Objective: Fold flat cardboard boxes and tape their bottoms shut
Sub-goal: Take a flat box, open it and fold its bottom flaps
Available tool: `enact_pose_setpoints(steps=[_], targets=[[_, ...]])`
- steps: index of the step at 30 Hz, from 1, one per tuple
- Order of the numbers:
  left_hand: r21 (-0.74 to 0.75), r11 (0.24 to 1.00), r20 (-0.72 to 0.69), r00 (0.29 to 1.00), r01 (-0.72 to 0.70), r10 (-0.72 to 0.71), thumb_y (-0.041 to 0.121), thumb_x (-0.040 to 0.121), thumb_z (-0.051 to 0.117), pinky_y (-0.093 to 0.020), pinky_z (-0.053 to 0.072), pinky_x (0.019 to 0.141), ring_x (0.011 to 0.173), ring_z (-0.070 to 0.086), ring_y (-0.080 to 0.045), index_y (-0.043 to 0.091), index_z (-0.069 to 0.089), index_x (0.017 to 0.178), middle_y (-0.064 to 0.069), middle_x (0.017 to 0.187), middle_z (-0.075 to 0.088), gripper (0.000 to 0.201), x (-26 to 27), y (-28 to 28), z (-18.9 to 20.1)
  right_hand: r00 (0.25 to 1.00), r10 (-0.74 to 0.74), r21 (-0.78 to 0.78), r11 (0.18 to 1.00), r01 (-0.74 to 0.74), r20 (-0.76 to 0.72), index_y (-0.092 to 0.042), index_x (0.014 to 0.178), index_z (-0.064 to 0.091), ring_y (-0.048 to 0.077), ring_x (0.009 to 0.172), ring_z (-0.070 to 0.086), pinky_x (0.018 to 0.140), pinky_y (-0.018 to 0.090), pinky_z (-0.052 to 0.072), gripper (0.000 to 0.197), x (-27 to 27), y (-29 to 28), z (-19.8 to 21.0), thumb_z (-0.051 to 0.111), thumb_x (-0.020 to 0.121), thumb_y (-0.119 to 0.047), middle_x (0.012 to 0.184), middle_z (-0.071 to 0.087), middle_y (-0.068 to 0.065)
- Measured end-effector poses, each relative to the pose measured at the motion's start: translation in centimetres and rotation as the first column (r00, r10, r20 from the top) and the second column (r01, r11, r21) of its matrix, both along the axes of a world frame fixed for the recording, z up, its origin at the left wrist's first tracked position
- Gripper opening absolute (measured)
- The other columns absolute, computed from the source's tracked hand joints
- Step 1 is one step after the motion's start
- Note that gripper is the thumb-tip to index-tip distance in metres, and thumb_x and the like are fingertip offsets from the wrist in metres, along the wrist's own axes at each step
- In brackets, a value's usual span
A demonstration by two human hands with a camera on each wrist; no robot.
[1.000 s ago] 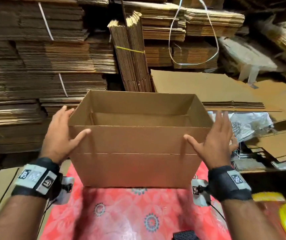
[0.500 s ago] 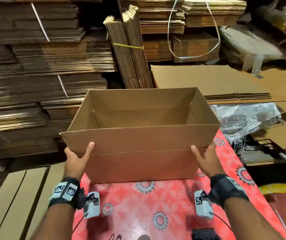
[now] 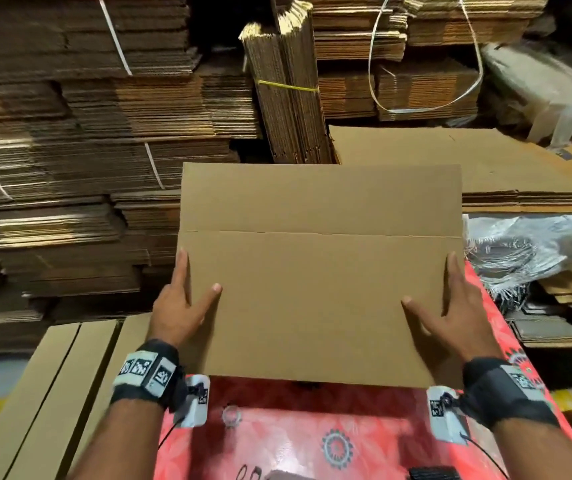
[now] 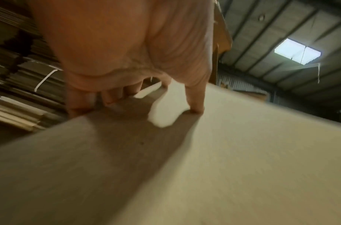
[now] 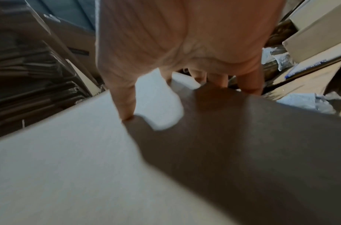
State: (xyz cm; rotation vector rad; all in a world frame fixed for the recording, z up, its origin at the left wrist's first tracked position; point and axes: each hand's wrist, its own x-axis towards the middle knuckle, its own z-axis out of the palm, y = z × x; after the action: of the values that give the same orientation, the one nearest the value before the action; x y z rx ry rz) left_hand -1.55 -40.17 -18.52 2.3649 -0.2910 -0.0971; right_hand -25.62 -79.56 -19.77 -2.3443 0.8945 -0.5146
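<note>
Tipped over now, the plain brown cardboard box point(image 3: 315, 289) shows one broad flat panel with its crease where half a second ago its open inside faced up, and it's held above the red patterned table cover point(image 3: 312, 441). Left hand point(image 3: 179, 306) and right hand point(image 3: 451, 313) clamp its side edges, thumbs spread across the panel, fingers straight along the sides.

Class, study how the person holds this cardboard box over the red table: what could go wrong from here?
1. The left hand and right hand hold the cardboard box only at its side edges, thumbs on the face; that grip could slip.
2. The box hides the red table ahead, so it may land crooked.
</note>
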Motion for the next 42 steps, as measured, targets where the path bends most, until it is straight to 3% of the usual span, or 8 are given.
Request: enact_pose_setpoints(steps=[6, 10, 14, 17, 22, 32, 38, 42], targets=[[0.319, 0.905, -0.322, 0.93, 0.282, -0.176, 0.066, 0.086, 0.066, -0.052, 0.032, 0.118, 0.145, 0.03, -0.042, 0.043, 0.007, 0.16, -0.021, 0.162, 0.017, 0.097, 1.8, -1.8, 1.0, 0.876, 0.127, 0.016, 0.991, -0.135, -0.465, -0.036, 0.162, 0.017, 0.043, 0.147, 0.028, 0.118, 0.05, 0.029, 0.102, 2.1, -2.6, 1.0, 0.058, 0.079, -0.079, 0.164, 0.015, 0.018], [0.306, 0.914, -0.345, 0.926, 0.266, -0.153, 0.073, 0.085, 0.061, -0.052, 0.02, 0.121, 0.154, 0.008, -0.042, 0.049, 0.004, 0.159, -0.015, 0.167, -0.016, 0.096, 1.8, -2.3, 0.0, 0.852, 0.135, 0.003, 0.988, -0.154, -0.506, -0.038, 0.161, 0.016, 0.048, 0.145, 0.031, 0.118, 0.051, 0.029, 0.093, 3.9, -3.6, -0.9, 0.05, 0.085, -0.079, 0.166, 0.008, 0.017], [0.451, 0.864, -0.299, 0.95, 0.223, -0.089, 0.084, 0.08, 0.053, -0.065, 0.03, 0.115, 0.15, 0.018, -0.045, 0.054, 0.008, 0.155, -0.011, 0.168, -0.01, 0.093, 2.4, -2.8, 0.2, 0.84, 0.12, -0.019, 0.988, -0.153, -0.529, -0.041, 0.155, 0.021, 0.045, 0.138, 0.036, 0.111, 0.06, 0.037, 0.088, 5.2, -4.3, -0.7, 0.047, 0.083, -0.084, 0.155, 0.023, 0.012], [0.599, 0.791, -0.02, 0.99, 0.125, -0.141, 0.079, 0.086, 0.048, -0.066, 0.032, 0.11, 0.146, 0.028, -0.035, 0.043, 0.027, 0.152, -0.007, 0.167, 0.007, 0.077, 0.1, -4.2, 1.1, 0.867, 0.063, -0.193, 0.965, -0.18, -0.495, -0.032, 0.144, 0.042, 0.034, 0.136, 0.037, 0.107, 0.061, 0.038, 0.076, 5.1, -2.4, 0.4, 0.042, 0.084, -0.08, 0.145, 0.041, 0.011], [0.509, 0.806, 0.299, 0.816, 0.303, -0.495, 0.088, 0.077, 0.048, -0.061, 0.016, 0.117, 0.148, 0.032, -0.023, 0.029, 0.039, 0.15, -0.005, 0.161, 0.032, 0.095, -8.5, -5.8, -1.0, 0.875, 0.411, -0.348, 0.806, -0.48, -0.256, -0.029, 0.144, 0.051, 0.018, 0.142, 0.042, 0.111, 0.052, 0.028, 0.079, 1.8, 7.3, -0.4, 0.042, 0.083, -0.08, 0.15, 0.05, -0.002], [0.714, 0.641, 0.266, 0.738, 0.281, -0.62, 0.053, 0.042, 0.094, -0.068, 0.011, 0.116, 0.156, 0.01, -0.033, 0.025, 0.004, 0.163, -0.018, 0.169, 0.005, 0.153, -13.6, -6.3, -8.2, 0.746, 0.464, -0.376, 0.659, -0.651, -0.478, -0.023, 0.159, 0.031, 0.027, 0.149, 0.038, 0.115, 0.06, 0.029, 0.112, -0.8, 10.0, -3.4, 0.066, 0.066, -0.074, 0.165, 0.032, 0.007], [0.687, 0.71, 0.411, 0.725, 0.152, -0.553, 0.021, 0.068, 0.072, -0.072, 0.017, 0.114, 0.148, 0.034, -0.038, 0.025, 0.031, 0.154, -0.019, 0.163, 0.028, 0.096, -14.2, -7.9, -9.0, 0.746, 0.455, -0.379, 0.659, -0.65, -0.487, -0.024, 0.159, 0.031, 0.026, 0.148, 0.038, 0.114, 0.056, 0.026, 0.123, -1.0, 9.8, -3.0, 0.076, 0.055, -0.072, 0.163, 0.034, 0.006], [0.74, 0.64, 0.306, 0.745, 0.205, -0.592, 0.04, 0.049, 0.08, -0.075, 0.013, 0.112, 0.15, 0.027, -0.04, 0.021, 0.023, 0.159, -0.018, 0.167, 0.017, 0.125, -14.7, -7.7, -8.2, 0.718, 0.432, -0.421, 0.599, -0.681, -0.546, -0.02, 0.162, 0.022, 0.031, 0.15, 0.033, 0.117, 0.06, 0.023, 0.143, -1.3, 9.6, -3.7, 0.084, 0.044, -0.074, 0.167, 0.025, 0.013]])
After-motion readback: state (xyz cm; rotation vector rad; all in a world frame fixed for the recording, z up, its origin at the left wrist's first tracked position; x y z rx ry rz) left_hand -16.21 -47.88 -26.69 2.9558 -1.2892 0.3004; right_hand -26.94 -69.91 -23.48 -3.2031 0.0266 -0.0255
